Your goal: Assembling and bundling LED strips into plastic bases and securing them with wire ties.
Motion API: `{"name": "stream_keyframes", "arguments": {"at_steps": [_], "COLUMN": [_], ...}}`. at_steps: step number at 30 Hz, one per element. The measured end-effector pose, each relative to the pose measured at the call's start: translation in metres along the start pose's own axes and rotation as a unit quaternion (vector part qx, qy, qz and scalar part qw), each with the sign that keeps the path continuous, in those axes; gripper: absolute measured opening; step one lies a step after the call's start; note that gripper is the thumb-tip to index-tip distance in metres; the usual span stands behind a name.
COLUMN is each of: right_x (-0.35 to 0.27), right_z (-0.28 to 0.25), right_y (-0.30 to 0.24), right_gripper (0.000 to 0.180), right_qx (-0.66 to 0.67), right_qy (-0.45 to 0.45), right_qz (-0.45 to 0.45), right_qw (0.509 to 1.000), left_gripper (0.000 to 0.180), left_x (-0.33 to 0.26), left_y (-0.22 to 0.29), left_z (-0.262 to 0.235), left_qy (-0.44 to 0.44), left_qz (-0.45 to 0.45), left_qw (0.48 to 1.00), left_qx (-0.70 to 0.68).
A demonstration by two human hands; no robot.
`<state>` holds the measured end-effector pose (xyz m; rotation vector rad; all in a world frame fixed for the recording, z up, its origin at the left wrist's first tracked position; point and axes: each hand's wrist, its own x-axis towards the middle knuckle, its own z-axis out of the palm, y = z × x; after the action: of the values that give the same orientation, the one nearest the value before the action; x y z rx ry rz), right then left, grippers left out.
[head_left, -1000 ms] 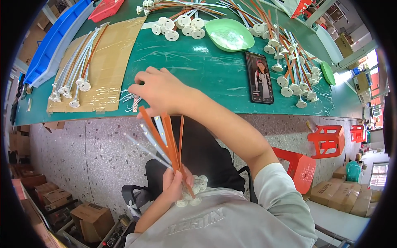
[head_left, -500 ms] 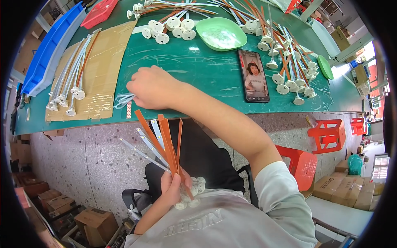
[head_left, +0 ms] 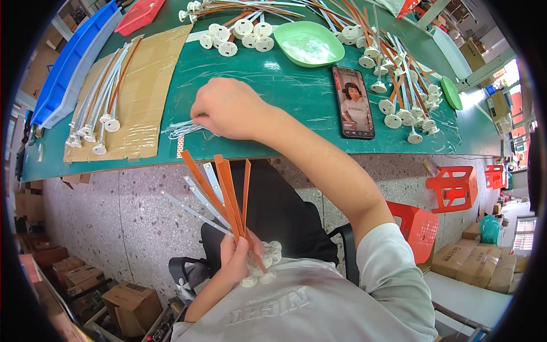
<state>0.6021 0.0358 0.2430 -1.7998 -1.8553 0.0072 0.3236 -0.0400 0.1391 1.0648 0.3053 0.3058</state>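
Observation:
My left hand, low in front of my shirt, is closed round a bundle of LED strips. The strips are flat, some orange-brown and some white with small yellow dots, and they fan out upward. Round white end caps show at the bundle's lower end, beside my hand. My right hand is over the table near its front edge, fingers pinched together at a small heap of thin whitish ties. The fingertips are partly hidden. Beside the heap lies a small red-and-white patterned strip.
On the green table lie a cardboard sheet with more capped strips, a blue bin, a red basket, a green bowl and a phone. More strips are piled right. Red stools stand beyond.
My right hand has moved slightly right and away from me, uncovering more of the ties. The ties now trail toward its fingers. My left hand keeps its hold on the bundle.

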Motion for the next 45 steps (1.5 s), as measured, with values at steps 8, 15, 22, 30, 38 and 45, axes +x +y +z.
{"name": "stream_keyframes", "arguments": {"at_steps": [8, 15, 22, 30, 38, 45], "right_x": [-0.006, -0.008, -0.007, -0.006, -0.050, -0.167], "right_z": [-0.017, -0.015, -0.004, -0.014, -0.040, -0.006], "right_y": [0.008, 0.007, 0.003, 0.003, -0.034, -0.079], "right_gripper": [0.010, 0.011, 0.009, 0.010, 0.009, 0.013], "right_qx": [0.089, 0.071, 0.055, 0.152, 0.665, 0.463], "right_qy": [0.072, 0.071, 0.075, 0.076, 0.132, -0.096], "right_qz": [0.047, 0.038, 0.058, 0.073, 0.250, 0.190], "right_qw": [0.992, 0.994, 0.994, 0.983, 0.691, 0.860], "left_gripper": [0.033, 0.033, 0.040, 0.038, 0.051, 0.055], "left_x": [-0.005, -0.004, -0.004, -0.002, -0.006, -0.002], "left_y": [-0.002, -0.001, 0.002, 0.002, 0.005, -0.001], "left_z": [-0.001, 0.002, 0.006, 0.007, 0.012, 0.004], "left_qy": [0.014, -0.007, 0.039, 0.040, 0.032, -0.122], "left_qz": [0.003, -0.007, -0.023, -0.019, 0.008, 0.006], "left_qw": [0.999, 0.999, 0.999, 0.999, 0.998, 0.992], "left_qx": [0.036, 0.044, 0.004, -0.007, -0.052, 0.010]}}
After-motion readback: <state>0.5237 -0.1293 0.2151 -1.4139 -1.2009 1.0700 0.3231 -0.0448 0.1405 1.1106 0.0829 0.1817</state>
